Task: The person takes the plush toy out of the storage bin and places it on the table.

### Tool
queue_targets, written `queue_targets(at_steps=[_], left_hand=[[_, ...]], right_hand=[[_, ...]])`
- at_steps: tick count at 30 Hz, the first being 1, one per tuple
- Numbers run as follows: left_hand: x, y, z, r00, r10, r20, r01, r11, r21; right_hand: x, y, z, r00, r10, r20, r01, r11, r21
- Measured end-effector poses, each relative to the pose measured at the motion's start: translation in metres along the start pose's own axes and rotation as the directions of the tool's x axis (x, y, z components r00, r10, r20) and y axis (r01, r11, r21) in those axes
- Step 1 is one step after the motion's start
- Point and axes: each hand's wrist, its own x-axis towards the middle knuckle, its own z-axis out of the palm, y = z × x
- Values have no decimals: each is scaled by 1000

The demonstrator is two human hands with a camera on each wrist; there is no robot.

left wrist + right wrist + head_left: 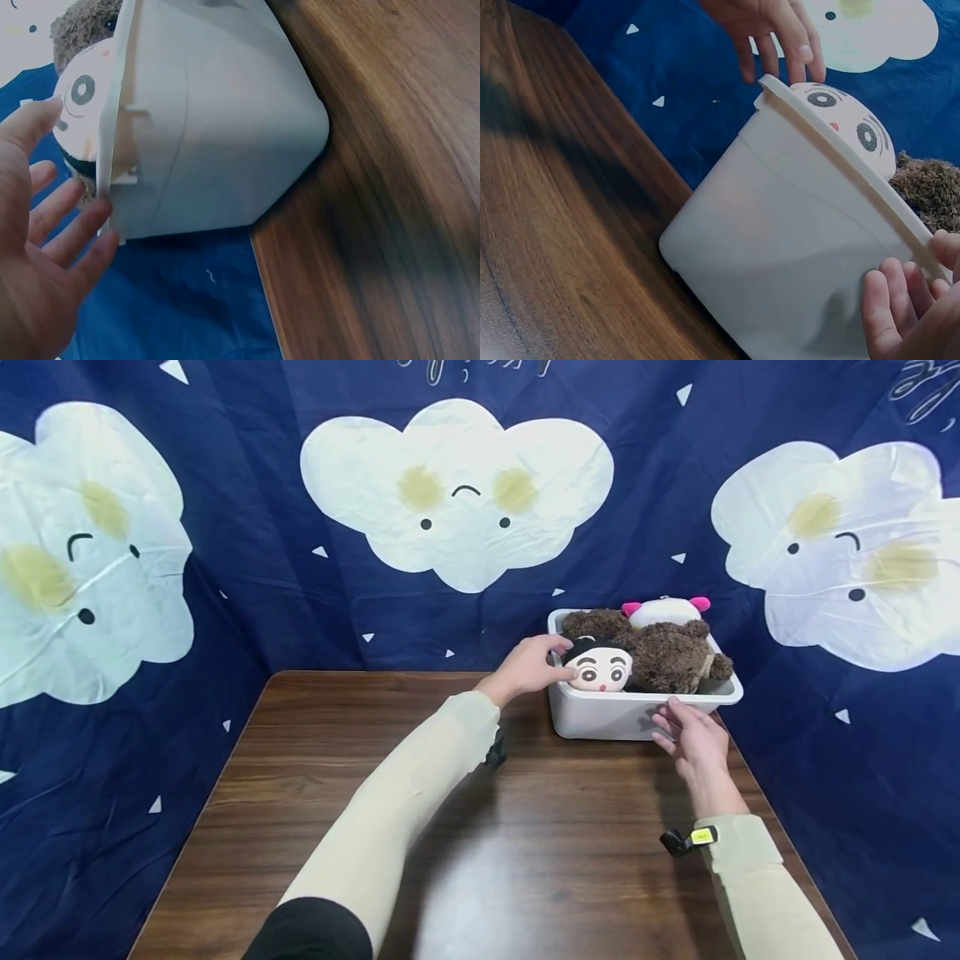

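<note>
A white plastic bin (606, 717) stands at the back right of the wooden table, filled with plush toys. At its left end my left hand (531, 666) spreads its fingers over the rim, the thumb beside the face of a black-haired doll (602, 670). In the left wrist view those fingers (69, 238) are loosely bent and the thumb tip is at the doll's face. By the front rim, towards the right, is my right hand (696, 739), its fingers loosely bent. Whether it touches the rim, I cannot tell.
Brown curly plush (663, 658) and a white plush with pink ears (666, 610) fill the rest of the bin. Behind and beside the table (525, 827) hangs a dark blue cloth (247, 527) with cloud faces. The bin stands close to the table's right edge.
</note>
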Motion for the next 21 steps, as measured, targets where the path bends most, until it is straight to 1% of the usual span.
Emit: queue_targets(at_steps=[4,8,12,18,21], left_hand=[[9,3,4,999,-32,-1,32,999,31],[14,4,5,999,-52,-5,52,998,36],[18,6,4,999,-48,9,47,995,92],[25,13,7,995,-96,41,87,978,188],[26,19,9,994,-99,38,87,968,234]], right_hand=[[2,-2,1,1000,1,0,-1,1000,9],[3,-6,2,1000,4,11,-4,1000,7],[3,-9,2,1000,13,21,-13,1000,3],[4,-9,2,1000,26,9,-26,1000,-3],[4,-9,3,1000,26,-6,-26,1000,-7]])
